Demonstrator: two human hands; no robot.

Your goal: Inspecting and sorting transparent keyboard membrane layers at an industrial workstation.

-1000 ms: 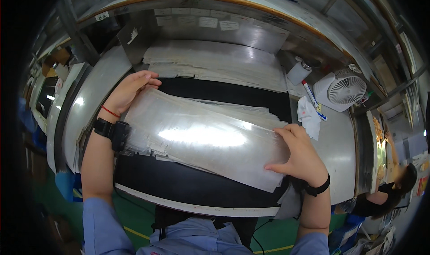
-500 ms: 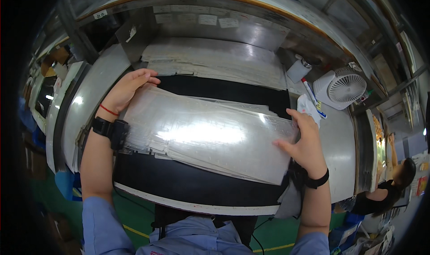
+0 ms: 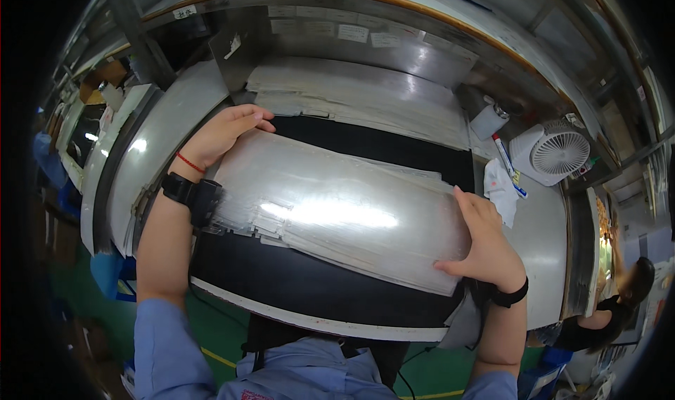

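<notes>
A stack of thin, shiny sheets [image 3: 337,182] lies on a black mat [image 3: 281,268], its layers slightly fanned along the near edge. They look like metal or clear plastic; I cannot tell which. My left hand [image 3: 228,134] rests against the stack's far left corner, its fingers loosely bent and reaching past the edge, its thumb lying along them. At the other end, my right hand [image 3: 489,242] spans the short edge with thumb and fingers wide apart. The thumb touches the near right part and the fingertips the far right corner.
Behind the mat lies another sheet stack [image 3: 358,84]. To the right stand a white fan [image 3: 552,154], a bottle [image 3: 489,121], markers [image 3: 508,162] and a crumpled white tissue [image 3: 499,192]. More sheets [image 3: 169,129] lie at left. A person [image 3: 612,305] works at the far right.
The whole view has shifted slightly. My right hand has moved nearer me along the stack's right end, its thumb now lower. The sheets' right ends lie more evenly together. My left hand stays at its corner.
</notes>
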